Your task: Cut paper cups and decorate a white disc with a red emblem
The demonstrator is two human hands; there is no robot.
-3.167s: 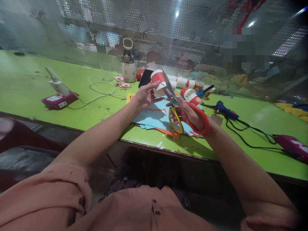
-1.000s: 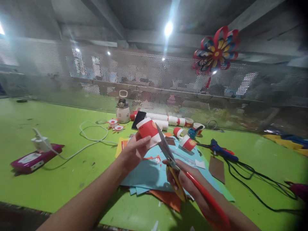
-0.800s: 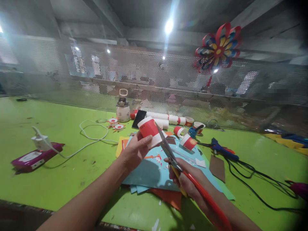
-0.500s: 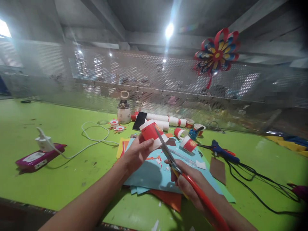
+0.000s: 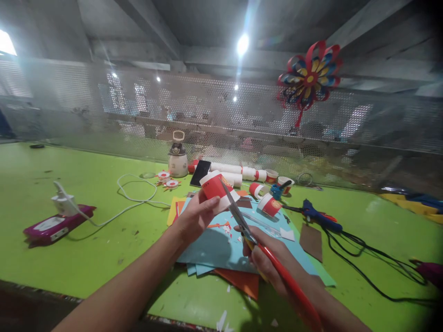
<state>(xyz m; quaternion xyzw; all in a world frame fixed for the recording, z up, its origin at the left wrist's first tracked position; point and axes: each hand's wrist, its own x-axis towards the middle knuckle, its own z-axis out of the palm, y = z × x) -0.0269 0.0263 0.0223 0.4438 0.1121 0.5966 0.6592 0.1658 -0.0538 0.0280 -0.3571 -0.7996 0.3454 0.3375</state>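
My left hand (image 5: 197, 214) grips a red and white paper cup (image 5: 212, 190), tilted above the blue sheets. A pair of scissors (image 5: 244, 226) with red handles is in my closed right hand (image 5: 268, 253); its blades lie against the cup's right side near the rim. Whether the blades are cutting into the paper, I cannot tell. Beneath both hands are light blue paper sheets (image 5: 204, 246) with red and white scraps (image 5: 227, 228) on them. A cut cup piece (image 5: 270, 205) lies just right of the held cup.
A blue glue gun (image 5: 320, 216) with a black cord lies at right, beside a brown card (image 5: 310, 242). Behind the cup are a phone (image 5: 200, 173), white paper rolls (image 5: 226, 169) and a bottle (image 5: 178, 161). A purple power strip (image 5: 58, 224) with a charger sits left.
Both hands, the cup and the scissors stay almost in place. The view has shifted slightly, so things at right appear a little further left.
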